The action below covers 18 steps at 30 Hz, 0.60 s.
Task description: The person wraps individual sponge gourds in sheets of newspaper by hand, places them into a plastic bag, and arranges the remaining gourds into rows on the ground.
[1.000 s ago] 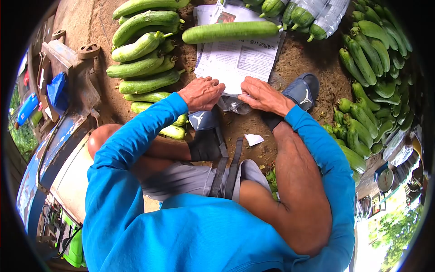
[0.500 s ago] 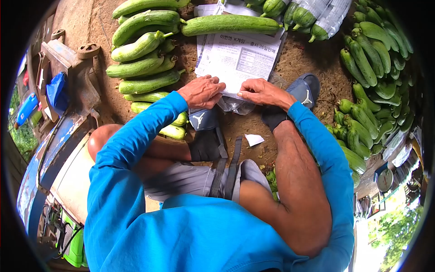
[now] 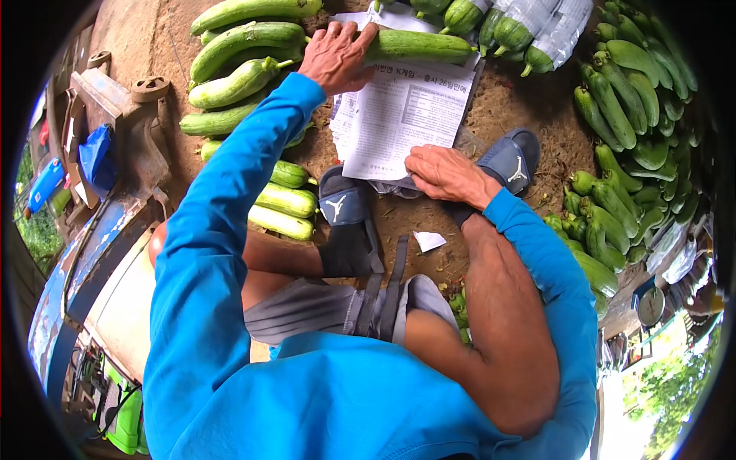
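Observation:
A long green luffa gourd (image 3: pixel 422 46) lies crosswise over the top of a stack of printed newspaper sheets (image 3: pixel 406 123). My left hand (image 3: pixel 337 57) grips its left end from above, fingers over the far side and thumb on the near side. That end is hidden under the hand. At the lower right corner of the sheets, my right hand (image 3: pixel 448 175) has its fingers curled and closed on the paper's edge. The top sheet's near edge lies a little askew over the others, between my two sandalled feet.
More gourds (image 3: pixel 245 65) lie in a row on the left. Paper-wrapped gourds (image 3: pixel 529 27) sit at the top right, and a large heap of green gourds (image 3: pixel 636 153) is at the right. A white paper scrap (image 3: pixel 429 239) lies on the dirt floor. Rusty metal machinery (image 3: pixel 115 115) stands left.
My left hand has moved from the paper's near edge up and left onto the gourd. My right hand has shifted slightly down at the corner. The top sheet's near edge has moved toward me.

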Tool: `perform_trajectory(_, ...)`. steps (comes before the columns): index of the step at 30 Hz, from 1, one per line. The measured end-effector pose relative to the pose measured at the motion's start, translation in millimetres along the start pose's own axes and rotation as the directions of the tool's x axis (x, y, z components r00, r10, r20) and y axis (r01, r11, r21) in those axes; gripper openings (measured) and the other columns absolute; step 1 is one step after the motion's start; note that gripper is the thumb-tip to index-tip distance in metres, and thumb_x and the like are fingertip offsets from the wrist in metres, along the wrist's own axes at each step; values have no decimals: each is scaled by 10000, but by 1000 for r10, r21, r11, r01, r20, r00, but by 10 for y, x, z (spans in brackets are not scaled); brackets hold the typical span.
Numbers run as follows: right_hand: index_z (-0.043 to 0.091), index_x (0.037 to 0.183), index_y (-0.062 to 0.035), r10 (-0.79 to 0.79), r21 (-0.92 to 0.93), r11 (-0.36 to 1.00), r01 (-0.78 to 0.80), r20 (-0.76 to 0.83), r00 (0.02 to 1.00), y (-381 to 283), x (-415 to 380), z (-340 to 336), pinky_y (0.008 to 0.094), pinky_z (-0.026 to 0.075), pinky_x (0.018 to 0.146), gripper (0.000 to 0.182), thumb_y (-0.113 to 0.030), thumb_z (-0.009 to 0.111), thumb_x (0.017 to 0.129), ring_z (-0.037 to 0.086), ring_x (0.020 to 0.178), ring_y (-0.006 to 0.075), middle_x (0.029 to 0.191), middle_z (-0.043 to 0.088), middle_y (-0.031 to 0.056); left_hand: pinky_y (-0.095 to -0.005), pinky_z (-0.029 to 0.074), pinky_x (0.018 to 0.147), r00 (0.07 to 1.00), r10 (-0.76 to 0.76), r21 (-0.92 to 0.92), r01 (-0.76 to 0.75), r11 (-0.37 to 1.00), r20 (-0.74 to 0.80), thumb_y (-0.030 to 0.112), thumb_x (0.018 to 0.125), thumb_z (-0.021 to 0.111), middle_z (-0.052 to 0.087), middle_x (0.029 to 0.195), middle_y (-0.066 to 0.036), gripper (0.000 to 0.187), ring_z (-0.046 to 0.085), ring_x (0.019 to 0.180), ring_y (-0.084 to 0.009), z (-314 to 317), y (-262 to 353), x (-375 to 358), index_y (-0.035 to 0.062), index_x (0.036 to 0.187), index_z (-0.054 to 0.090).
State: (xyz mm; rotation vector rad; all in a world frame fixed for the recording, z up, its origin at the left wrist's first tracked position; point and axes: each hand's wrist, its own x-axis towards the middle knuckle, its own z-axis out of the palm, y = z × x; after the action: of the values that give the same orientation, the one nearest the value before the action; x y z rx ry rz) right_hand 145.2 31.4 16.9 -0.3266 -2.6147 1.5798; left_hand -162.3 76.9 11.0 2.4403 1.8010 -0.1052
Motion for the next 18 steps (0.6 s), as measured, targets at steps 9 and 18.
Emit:
perform_trajectory(9, 517, 909, -61, -7, -159, 987, 18, 68, 998, -32, -22, 15, 471, 510, 727, 183, -152, 660, 840, 617, 862, 327, 873, 561, 108, -490, 493, 866, 984, 82, -428, -7, 904, 156, 507, 758, 692, 607, 1056, -228, 696, 595, 963, -397, -149, 78, -126, 14, 1228, 548)
perform_trajectory(18, 585, 834, -71, -56, -269, 961, 71, 61, 997, -165, -25, -36, 412, 522, 666, 146, -153, 698, 791, 602, 874, 264, 893, 545, 79, -484, 505, 962, 892, 220, -579, 56, 813, 396, 428, 697, 711, 647, 1135, -239, 744, 611, 1093, -406, -135, 818, -404, 12, 1292, 551)
